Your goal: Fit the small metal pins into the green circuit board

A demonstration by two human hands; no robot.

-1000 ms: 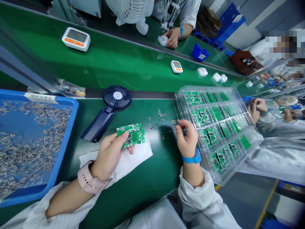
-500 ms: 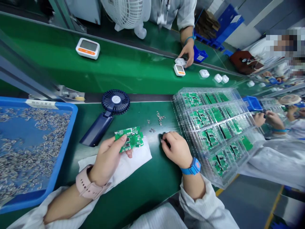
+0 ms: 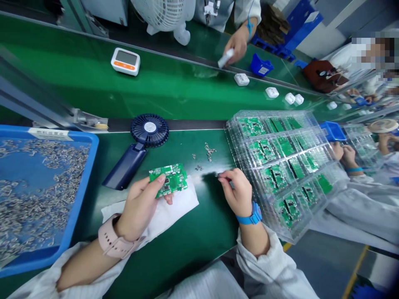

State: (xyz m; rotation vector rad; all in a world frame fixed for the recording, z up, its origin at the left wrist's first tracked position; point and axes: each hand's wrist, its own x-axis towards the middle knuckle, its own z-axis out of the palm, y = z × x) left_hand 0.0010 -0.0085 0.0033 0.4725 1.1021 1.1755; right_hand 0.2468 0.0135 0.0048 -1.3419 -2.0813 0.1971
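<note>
My left hand (image 3: 141,203) grips a green circuit board (image 3: 170,179) by its left edge, thumb on top, above a white cloth (image 3: 181,203) on the green bench. Over the bench to the right, my right hand (image 3: 236,189) pinches a tiny dark or metallic piece (image 3: 217,175) between thumb and forefinger; it is too small to make out exactly. Small metal parts (image 3: 209,152) lie in a loose group beyond the board, with a few more pieces (image 3: 198,167) nearer it. Beside my right hand stands a stack of clear plastic trays (image 3: 282,160) with circuit boards in its compartments.
A blue tray (image 3: 89,178) of small metal parts stands at left, and a dark blue handheld fan (image 3: 127,164) lies beside it. Behind runs a green conveyor belt (image 3: 174,99) carrying white devices (image 3: 125,61). Across it, a co-worker's hand (image 3: 237,45) holds a white device.
My right hand has moved slightly right, its fingertips now showing the tiny piece. The belt's devices have shifted right. The co-worker's hand has lifted a white device off the belt. My left hand stays put.
</note>
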